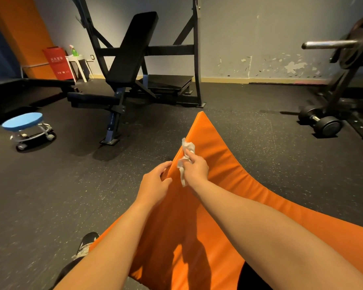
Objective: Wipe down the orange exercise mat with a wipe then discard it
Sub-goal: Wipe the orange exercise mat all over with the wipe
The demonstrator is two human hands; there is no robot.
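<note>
Gripping the raised left edge of the mat (235,181) with my left hand (153,185), right hand (196,169) clutching the wipe (188,148) against it. Mat's on the floor (71,185), lengthwise away from me, far corner pointing toward the bench (132,49).

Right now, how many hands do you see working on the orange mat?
2. The left hand grips the raised edge of the orange mat; the right hand, just beyond it, holds a white wipe against the same edge.
</note>
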